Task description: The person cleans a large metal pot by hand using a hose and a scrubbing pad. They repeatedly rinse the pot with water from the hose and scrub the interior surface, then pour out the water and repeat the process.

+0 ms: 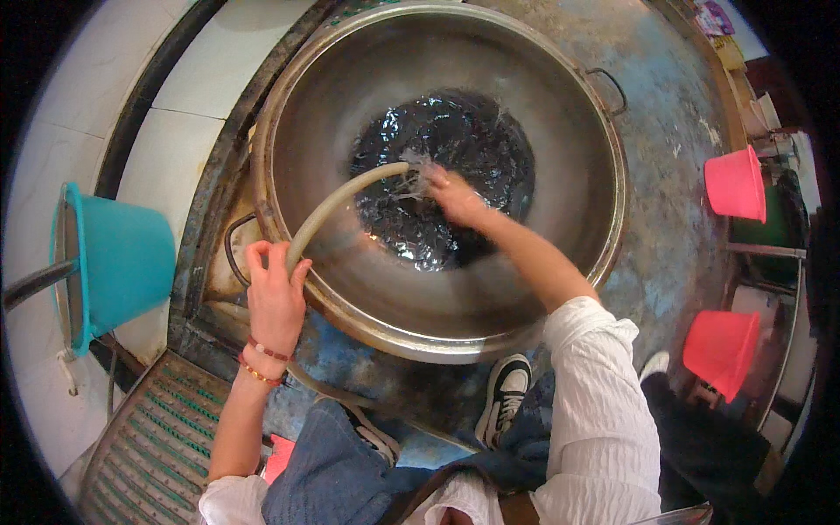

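Note:
A very large round metal pan (pixel 315 118) with two loop handles sits before me, dark rippling water (pixel 472 144) pooled in its bottom. At its near left rim my left hand (pixel 275 289) grips a pale flexible hose (pixel 348 190). The hose arcs over the rim, and water splashes from its end above the pool. My right hand (pixel 456 197), blurred, reaches into the pan just right of the hose end, in the splashing stream. Its fingertips are indistinct, so I cannot make out whether they hold anything.
A teal bucket (pixel 125 256) with a handle or pipe at its mouth stands left, near a slotted grate (pixel 157 440). Two pink buckets (pixel 735 184) are at the right. Another person's dark trouser leg (pixel 695 433) is close by on my right. The hose trails across the floor by my shoes.

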Action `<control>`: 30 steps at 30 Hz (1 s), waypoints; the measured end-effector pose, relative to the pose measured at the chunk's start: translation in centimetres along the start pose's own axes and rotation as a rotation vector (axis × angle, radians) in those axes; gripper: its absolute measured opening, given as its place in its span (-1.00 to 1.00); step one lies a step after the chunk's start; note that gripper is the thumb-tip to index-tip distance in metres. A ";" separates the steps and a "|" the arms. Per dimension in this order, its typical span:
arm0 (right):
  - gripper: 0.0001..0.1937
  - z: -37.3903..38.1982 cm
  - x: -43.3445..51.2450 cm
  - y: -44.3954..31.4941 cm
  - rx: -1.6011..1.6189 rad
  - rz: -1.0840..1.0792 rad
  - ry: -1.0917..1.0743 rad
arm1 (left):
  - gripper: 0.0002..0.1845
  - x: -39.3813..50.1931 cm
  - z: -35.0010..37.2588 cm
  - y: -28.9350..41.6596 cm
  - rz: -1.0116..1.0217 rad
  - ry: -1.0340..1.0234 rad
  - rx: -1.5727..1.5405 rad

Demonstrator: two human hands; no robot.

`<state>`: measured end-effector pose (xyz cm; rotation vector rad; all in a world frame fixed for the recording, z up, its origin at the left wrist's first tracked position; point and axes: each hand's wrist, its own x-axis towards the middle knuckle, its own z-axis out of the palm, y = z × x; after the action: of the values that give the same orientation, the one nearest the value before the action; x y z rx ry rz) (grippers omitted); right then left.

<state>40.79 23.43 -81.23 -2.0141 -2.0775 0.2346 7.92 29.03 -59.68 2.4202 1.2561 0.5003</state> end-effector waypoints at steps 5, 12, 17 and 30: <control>-0.48 -3.5 1.0 2.1 0.124 0.507 0.060 | -0.69 -0.4 0.1 -0.8 -0.017 0.001 -0.043; -0.54 -23.4 7.9 -3.2 0.094 0.098 0.593 | -0.68 -0.7 -1.9 -2.1 -0.021 0.051 0.008; -0.66 -12.6 2.6 5.3 -0.152 0.331 -0.461 | -0.70 -0.6 -0.9 -2.2 0.011 0.076 0.018; -0.55 -15.1 -6.0 2.7 0.074 0.426 0.048 | -0.72 -0.8 -0.9 -4.5 -0.073 0.102 0.139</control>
<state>47.71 16.80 -67.81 -2.3678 -1.5664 0.3259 3.91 30.90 -61.14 2.4786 1.4617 0.5374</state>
